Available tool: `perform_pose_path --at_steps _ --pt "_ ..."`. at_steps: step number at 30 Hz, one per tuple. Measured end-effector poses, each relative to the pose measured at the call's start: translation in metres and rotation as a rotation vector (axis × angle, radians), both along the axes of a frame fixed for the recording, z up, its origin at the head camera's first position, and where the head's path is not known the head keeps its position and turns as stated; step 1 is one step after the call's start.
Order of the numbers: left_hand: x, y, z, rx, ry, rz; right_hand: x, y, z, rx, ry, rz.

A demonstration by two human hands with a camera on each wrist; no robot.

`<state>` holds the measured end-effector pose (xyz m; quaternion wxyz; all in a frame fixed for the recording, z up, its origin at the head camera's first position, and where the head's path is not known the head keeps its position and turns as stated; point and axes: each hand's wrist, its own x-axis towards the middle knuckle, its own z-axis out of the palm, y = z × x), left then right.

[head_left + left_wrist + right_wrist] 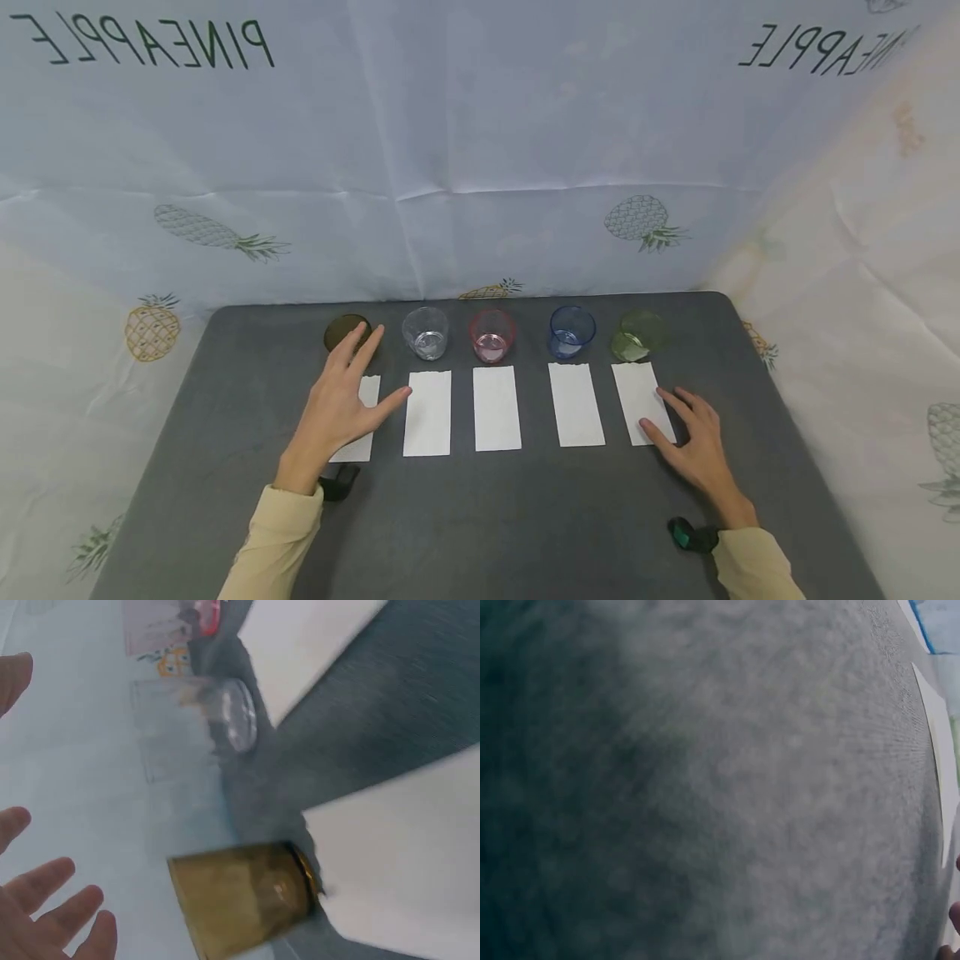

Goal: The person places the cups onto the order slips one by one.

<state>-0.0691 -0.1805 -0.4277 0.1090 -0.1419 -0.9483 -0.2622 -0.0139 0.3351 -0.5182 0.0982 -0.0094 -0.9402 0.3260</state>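
Five glasses stand in a row near the table's back edge, though I name them singly: a brown glass [343, 327], a clear glass [426, 333], a red-tinted glass [492, 337], a blue glass [572, 332] and a green glass [636, 335]. Before each lies a white paper slip, such as the middle slip [497, 408]. My left hand [339, 408], fingers spread, hovers over the leftmost slip [352, 454], its fingertips overlapping the brown glass in the head view. The left wrist view shows the brown glass [240, 900] beyond empty fingers. My right hand [697, 442] is beside the rightmost slip [637, 392], fingers extended, holding nothing.
The grey table [480, 525] meets a white cloth backdrop [480, 167] printed with pineapples at its back. Cloth also hangs at both sides. A black wrist device [693, 535] sits at my right wrist, another [340, 483] at my left.
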Motion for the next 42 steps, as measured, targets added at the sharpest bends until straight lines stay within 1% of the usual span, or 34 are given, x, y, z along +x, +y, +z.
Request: perform_pose_path --at_steps 4,8,11,15,19,22,31,36,42 --pt "-0.012 0.016 0.006 0.043 -0.035 -0.032 0.0 0.005 -0.007 0.012 0.02 -0.005" --pt "-0.026 0.034 0.011 0.102 -0.067 -0.07 0.0 0.007 -0.016 0.022 0.101 -0.009" --pt "-0.036 0.048 0.014 0.15 -0.086 -0.099 -0.001 0.007 -0.021 0.04 0.135 -0.011" --pt "-0.048 0.071 0.014 0.198 -0.106 -0.144 -0.001 0.007 -0.022 0.052 0.124 -0.014" --pt "-0.059 0.098 0.013 0.24 -0.09 -0.212 0.0 0.008 -0.022 0.054 0.105 -0.022" --pt "-0.066 0.119 0.011 0.276 -0.095 -0.259 0.0 0.008 -0.022 0.059 0.102 -0.022" --pt "-0.08 0.184 0.006 0.34 -0.203 -0.37 -0.001 0.01 -0.027 0.074 0.127 -0.005" --pt "-0.084 0.213 0.004 0.355 -0.238 -0.41 -0.002 0.008 -0.029 0.077 0.113 -0.001" --pt "-0.088 0.244 0.004 0.36 -0.259 -0.46 -0.003 0.009 -0.029 0.076 0.122 -0.016"
